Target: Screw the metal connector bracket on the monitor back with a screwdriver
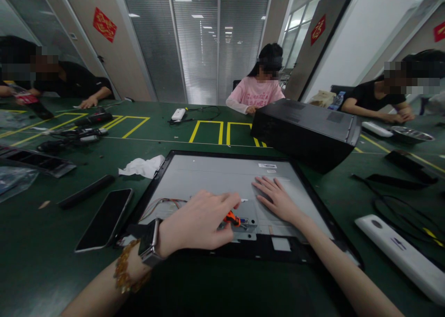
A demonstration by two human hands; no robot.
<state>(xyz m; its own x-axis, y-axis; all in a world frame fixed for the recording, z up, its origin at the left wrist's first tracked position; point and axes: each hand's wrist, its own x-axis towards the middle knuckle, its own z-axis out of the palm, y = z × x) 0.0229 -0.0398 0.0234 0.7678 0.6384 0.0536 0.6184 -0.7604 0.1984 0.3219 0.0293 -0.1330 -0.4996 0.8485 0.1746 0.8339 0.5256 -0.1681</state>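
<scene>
Across the near edge of the green table (41, 243): monitor panel (215, 173) lying back-up, long side left to right.
At its lower middle, orange-handled tool (233, 219) lying almost level, tip to the right and slightly down; left hand (198, 222) knuckles-up, curled shut around it; right hand (276, 199) flat on the panel, palm down, fingers spread and pointing away, gripping nothing.

From where I stand, the left hand (198, 224) covers most of the orange tool (232, 219), so its tip cannot be made out. The labels (267, 166) on the panel (208, 173) are too small to read (just grey lines). The white bar (403, 256) runs off the right edge, the plastic bag (14, 180) off the left.
</scene>
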